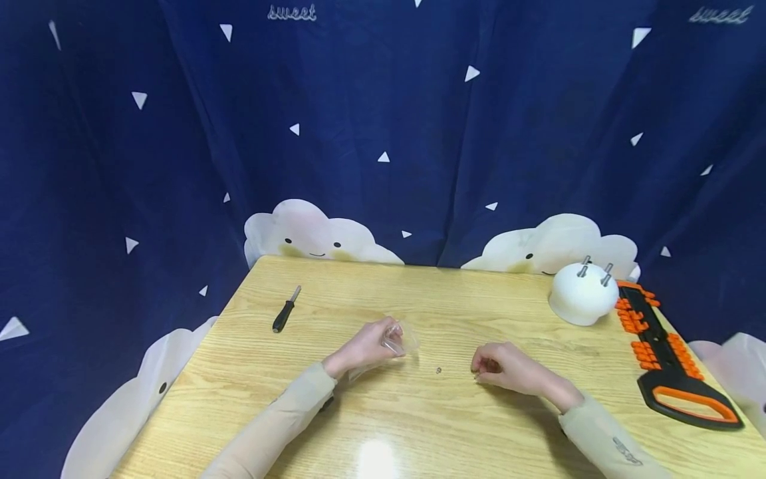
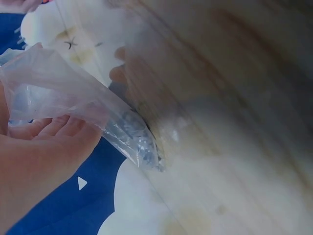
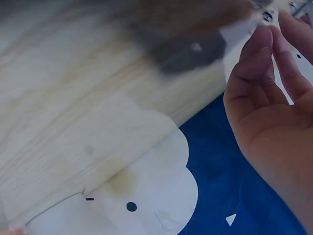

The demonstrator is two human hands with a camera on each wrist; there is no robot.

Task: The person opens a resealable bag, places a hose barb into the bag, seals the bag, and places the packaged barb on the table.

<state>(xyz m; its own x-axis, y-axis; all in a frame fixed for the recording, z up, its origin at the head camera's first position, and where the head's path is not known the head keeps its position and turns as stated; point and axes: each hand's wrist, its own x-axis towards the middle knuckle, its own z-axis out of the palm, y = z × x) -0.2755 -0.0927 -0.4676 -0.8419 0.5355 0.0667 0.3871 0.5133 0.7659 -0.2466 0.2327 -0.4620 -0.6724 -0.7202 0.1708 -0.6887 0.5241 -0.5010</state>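
My left hand [image 1: 365,347] grips a small clear plastic bag [image 1: 399,340] just above the wooden table [image 1: 419,426]. In the left wrist view the bag [image 2: 63,93] hangs from my fingers [image 2: 58,129], with small metal screws [image 2: 139,142] gathered in its low corner. My right hand [image 1: 503,366] rests on the table to the right, fingers curled and fingertips down. In the right wrist view its thumb and fingertips [image 3: 259,44] press together, and nothing shows between them. One tiny screw [image 1: 439,370] lies on the table between the two hands.
A black-handled screwdriver [image 1: 286,310] lies at the far left of the table. A white dome with bolts standing in it [image 1: 582,293] sits at the far right, beside a long orange and black tool [image 1: 670,352]. A dark blue curtain hangs behind.
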